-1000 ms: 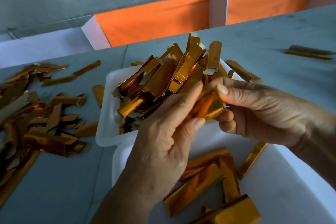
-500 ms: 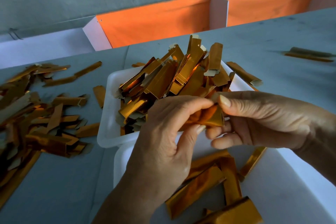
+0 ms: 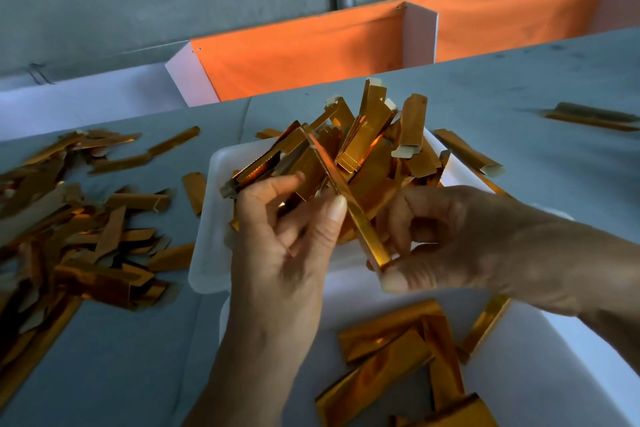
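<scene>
A long narrow gold foil card strip (image 3: 349, 199) stands tilted between my hands, above the gap between two white trays. My right hand (image 3: 460, 239) pinches its lower end between thumb and curled fingers. My left hand (image 3: 287, 246) has its thumb against the strip's left side, with the fingers loosely curled behind. The far white tray (image 3: 214, 218) is heaped with flat gold card pieces (image 3: 367, 149). The near white tray (image 3: 540, 374) holds several folded gold pieces (image 3: 391, 354).
A loose pile of gold card pieces (image 3: 69, 218) covers the grey table (image 3: 121, 357) at the left. One piece (image 3: 592, 114) lies far right, another (image 3: 467, 152) beside the far tray. Orange cloth bins (image 3: 301, 55) hang beyond the table's far edge.
The gold piece was crumpled between both hands; now it stands out as a long straight strip. My left fingers have loosened and my right hand has dropped to its lower end.
</scene>
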Available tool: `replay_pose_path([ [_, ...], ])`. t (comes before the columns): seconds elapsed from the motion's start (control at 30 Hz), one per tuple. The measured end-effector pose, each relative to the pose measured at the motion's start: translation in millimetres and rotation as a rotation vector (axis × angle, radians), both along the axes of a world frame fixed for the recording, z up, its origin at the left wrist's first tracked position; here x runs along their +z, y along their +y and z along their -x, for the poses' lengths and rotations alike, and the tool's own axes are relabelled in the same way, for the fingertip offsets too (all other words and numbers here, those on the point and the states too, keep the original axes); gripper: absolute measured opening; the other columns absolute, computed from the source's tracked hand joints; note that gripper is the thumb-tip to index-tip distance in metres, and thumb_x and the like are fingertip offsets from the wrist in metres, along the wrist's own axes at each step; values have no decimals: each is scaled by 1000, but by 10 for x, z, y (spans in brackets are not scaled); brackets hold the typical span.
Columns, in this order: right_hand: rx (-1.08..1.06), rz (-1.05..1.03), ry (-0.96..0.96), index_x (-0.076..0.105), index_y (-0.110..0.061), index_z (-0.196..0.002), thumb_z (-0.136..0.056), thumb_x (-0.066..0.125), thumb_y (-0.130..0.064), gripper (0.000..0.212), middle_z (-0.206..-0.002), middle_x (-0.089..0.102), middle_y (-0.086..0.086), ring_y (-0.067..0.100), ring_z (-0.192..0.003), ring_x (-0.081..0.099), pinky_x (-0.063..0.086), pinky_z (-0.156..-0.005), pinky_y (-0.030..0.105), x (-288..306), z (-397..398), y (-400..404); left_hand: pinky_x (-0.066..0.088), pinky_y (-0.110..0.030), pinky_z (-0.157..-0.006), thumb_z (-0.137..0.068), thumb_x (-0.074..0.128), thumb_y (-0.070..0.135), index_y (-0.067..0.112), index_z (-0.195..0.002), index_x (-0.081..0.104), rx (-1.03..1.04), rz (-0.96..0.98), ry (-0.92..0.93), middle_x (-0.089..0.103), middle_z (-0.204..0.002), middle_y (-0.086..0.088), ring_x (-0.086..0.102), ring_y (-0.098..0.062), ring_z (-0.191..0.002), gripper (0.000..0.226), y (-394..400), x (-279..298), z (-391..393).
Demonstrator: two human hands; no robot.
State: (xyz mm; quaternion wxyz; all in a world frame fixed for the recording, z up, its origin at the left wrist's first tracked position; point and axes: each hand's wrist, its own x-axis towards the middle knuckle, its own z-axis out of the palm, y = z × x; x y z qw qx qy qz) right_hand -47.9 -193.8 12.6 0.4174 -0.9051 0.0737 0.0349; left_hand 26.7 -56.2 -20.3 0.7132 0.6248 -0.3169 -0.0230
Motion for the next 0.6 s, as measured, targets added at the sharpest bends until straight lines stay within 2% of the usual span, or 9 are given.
replay_pose_path([
  [0.07, -36, -3, -39, 57, -33, -73, -64, 85, -37, 30, -94, 53, -20, 2, -92, 55, 51, -79, 26, -17, 2, 20, 54, -21, -79, -78, 67, 29, 14, -113, 50, -54, 3, 33, 70, -105, 7, 68, -10, -98, 43, -1, -28, -8],
  [0.13, -51, 47, -124, 54, -30, -66, -60, 86, -34, 33, -91, 53, -19, 3, -90, 58, 55, -78, 26, -75, 9, 75, 54, -23, -81, -78, 64, 30, 12, -119, 50, -150, -28, 69, 70, -108, 2, 67, -14, -102, 46, 18, -33, -9],
  [0.23, -10, 145, -169, 47, -33, -65, -65, 84, -33, 38, -90, 53, -20, 1, -87, 59, 54, -75, 15, -111, 22, 145, 55, -29, -82, -85, 57, 32, 22, -120, 55, -195, -97, 89, 71, -109, 1, 66, -17, -103, 36, 63, -52, -34],
  [0.3, -6, 130, -137, 50, -33, -67, -70, 80, -35, 31, -87, 60, -19, -4, -86, 61, 51, -73, 8, -93, 32, 85, 57, -34, -78, -87, 51, 34, 31, -114, 60, -159, -167, 74, 71, -103, 4, 67, -18, -97, 29, 87, -47, -44],
  [0.33, -30, 96, -125, 52, -32, -68, -71, 77, -38, 26, -83, 64, -16, -8, -81, 62, 50, -69, 7, -69, 36, 32, 57, -33, -75, -87, 49, 36, 34, -112, 62, -138, -208, 42, 71, -99, 6, 68, -15, -94, 28, 92, -51, -43],
  [0.4, -95, -92, -126, 56, -28, -70, -71, 70, -43, 20, -75, 70, -10, -3, -67, 66, 52, -59, 13, -5, 61, -85, 57, -33, -75, -86, 47, 41, 38, -114, 61, -114, -284, -27, 70, -95, 8, 67, -11, -91, 32, 92, -75, -34],
  [0.5, -150, -362, -270, 62, -18, -81, -73, 70, -49, 32, -76, 70, -4, 9, -67, 68, 52, -56, 19, 54, 90, -184, 56, -37, -83, -89, 45, 39, 34, -125, 57, -150, -309, -59, 70, -104, 8, 67, -12, -97, 39, 75, -63, -13],
  [0.6, -170, -489, -345, 66, -20, -90, -75, 73, -44, 29, -80, 69, -2, 13, -70, 68, 50, -56, 21, 43, 93, -211, 55, -23, -75, -96, 40, 27, 31, -127, 56, -218, -327, -174, 70, -102, 11, 69, -7, -90, 34, 47, -10, 30],
])
